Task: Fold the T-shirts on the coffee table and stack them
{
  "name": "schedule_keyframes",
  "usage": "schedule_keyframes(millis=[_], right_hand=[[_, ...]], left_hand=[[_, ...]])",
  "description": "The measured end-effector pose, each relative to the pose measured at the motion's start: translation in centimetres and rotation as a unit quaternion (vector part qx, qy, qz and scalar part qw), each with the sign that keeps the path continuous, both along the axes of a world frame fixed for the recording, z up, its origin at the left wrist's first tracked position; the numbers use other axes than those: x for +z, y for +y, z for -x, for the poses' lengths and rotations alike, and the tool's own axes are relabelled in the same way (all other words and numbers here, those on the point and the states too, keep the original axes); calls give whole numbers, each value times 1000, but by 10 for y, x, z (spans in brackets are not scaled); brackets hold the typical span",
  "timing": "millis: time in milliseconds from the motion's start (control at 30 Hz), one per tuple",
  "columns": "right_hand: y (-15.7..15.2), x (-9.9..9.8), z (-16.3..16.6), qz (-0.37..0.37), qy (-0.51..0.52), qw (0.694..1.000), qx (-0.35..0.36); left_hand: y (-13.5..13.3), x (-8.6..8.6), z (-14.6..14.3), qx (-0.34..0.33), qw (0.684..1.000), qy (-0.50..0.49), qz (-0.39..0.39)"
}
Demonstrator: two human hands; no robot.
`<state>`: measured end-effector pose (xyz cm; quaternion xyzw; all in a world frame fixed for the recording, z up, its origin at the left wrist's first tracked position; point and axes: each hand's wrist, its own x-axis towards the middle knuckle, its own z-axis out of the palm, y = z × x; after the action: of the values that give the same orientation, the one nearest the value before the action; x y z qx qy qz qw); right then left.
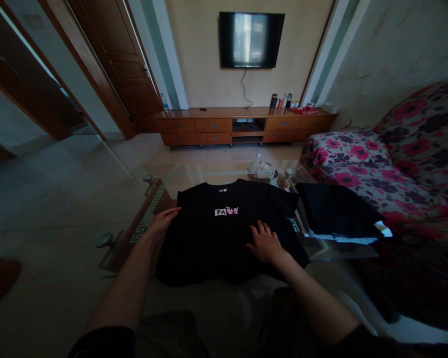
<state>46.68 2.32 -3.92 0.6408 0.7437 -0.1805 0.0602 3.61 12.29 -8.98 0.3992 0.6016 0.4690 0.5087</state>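
Observation:
A black T-shirt (205,238) lies spread on the glass coffee table, front up, its collar pointing away from me. White lettering and a pink figure make up the chest print (226,211). At the shirt's left edge is my left hand (161,224), fingers stretched out and touching the cloth. My right hand (266,242) rests flat on the right half of the shirt, below the print, with its fingers spread. The right sleeve sticks out to the side, while no sleeve shows sticking out on the left.
Folded dark clothes (336,209) are stacked on the right of the glass table (343,251). A flowered sofa (403,169) stands on the right. Beyond the table are a low wooden TV cabinet (212,126) with bottles on it and a wall-mounted television (252,40).

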Motion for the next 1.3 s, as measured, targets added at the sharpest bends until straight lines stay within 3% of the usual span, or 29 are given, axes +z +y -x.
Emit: schedule_keyframes(millis=[233,333,433,500,567,633,800,967,1067,1167,1300], right_hand=[[-1,3,-1,6,1,1000,-5],[-1,2,-1,10,3,1000,-7],[0,-1,-1,5,6,1000,-7],[0,-3,-1,3,8,1000,-6],[1,-3,-1,3,7,1000,-6],[1,-3,-1,4,5,1000,-6],[-1,2,-1,2,11,1000,-6],[-1,5,0,9,12,1000,-12],[0,4,2,8,8,1000,-17],[3,1,4,1,5,1000,-20],[5,-3,6,2,4,1000,-20]], left_hand=[[7,-11,-6,34,977,209,-25],[7,-8,-11,23,936,349,-41],[7,-2,-24,34,908,413,-52],[6,0,-36,25,869,488,-72],[4,-1,-48,-22,823,558,-100],[0,-7,-57,-77,799,588,-104],[3,-21,-56,-110,784,609,-54],[39,-2,-55,-83,768,635,-25],[61,4,-60,-29,769,635,-70],[74,-6,-58,4,782,614,-104],[84,-26,-47,-23,784,618,-55]])
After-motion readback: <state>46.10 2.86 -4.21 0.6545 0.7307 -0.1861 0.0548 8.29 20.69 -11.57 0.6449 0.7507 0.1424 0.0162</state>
